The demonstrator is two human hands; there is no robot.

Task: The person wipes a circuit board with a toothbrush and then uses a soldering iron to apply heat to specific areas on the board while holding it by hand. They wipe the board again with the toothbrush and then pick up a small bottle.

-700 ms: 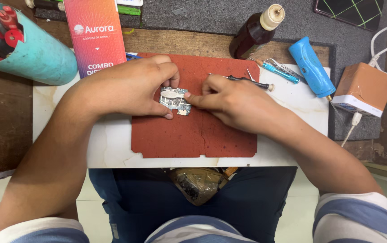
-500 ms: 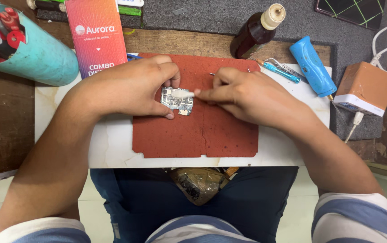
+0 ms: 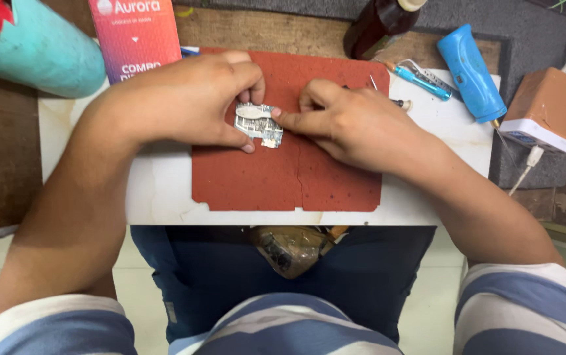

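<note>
A small silvery circuit board (image 3: 259, 122) with a shiny oval part lies on a red mat (image 3: 289, 177). My left hand (image 3: 184, 102) grips the board's left side, thumb below and fingers curled over the top. My right hand (image 3: 355, 125) meets it from the right, forefinger and thumb pinched on the board's right edge. A thin metal tool (image 3: 401, 103) pokes out from behind my right hand; whether that hand holds it I cannot tell.
The mat rests on a white slab (image 3: 158, 190) over a wooden table. Around it are a teal cylinder (image 3: 40, 52), a pink box (image 3: 135, 36), a brown bottle (image 3: 378, 26), a blue handled tool (image 3: 473, 72), a small blue pen-like tool (image 3: 418, 77) and an orange-brown charger block (image 3: 549, 108) with a white cable.
The board has shifted slightly on the mat between my fingers, and my right fingertips have closed in on its right edge. Both hands stay in place.
</note>
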